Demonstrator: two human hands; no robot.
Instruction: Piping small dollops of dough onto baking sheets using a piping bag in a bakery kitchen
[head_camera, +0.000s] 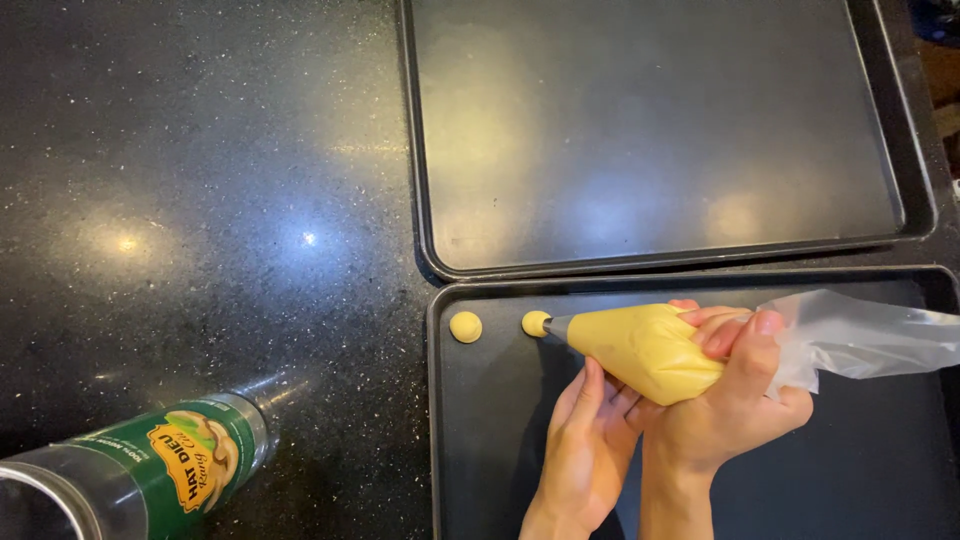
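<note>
- Piping bag (650, 350): clear plastic, front part packed with pale yellow batter, held nearly level over the near baking tray (500, 450), nozzle (556, 327) pointing left.
- Right hand (735, 385): fingers closed around the bag where the filled part ends, thumb over the top. Behind this grip the slack plastic tail (870, 335) trails off to the right, with no batter in it as far as I can see.
- Left hand (590, 440): fingers loosely curled under the bag's front, cupping it from below and touching the plastic; it looks like support, not a clamp.
- Handling judgement: the bag is soft and yields to any pressure, so a squeeze anywhere drives batter out of the nozzle. Likely light to moderate in weight. The film looks smooth and possibly slippery. The best hold is probably at the back of the filling, where the right hand sits, with a guiding touch near the nozzle.
- Near baking tray: dark, shallow, rimmed. It holds two small yellow batter mounds, a finished mound (465, 327) near the left rim and a second mound (536, 323) at the nozzle tip; whether the tip is touching it is unclear from this angle.
- Far baking tray (920, 215): same type, nothing in it.
- Clear jar (140, 475) with a green label lies on its side on the black speckled counter (200, 200), well apart from the hands; contents cannot be made out.
</note>
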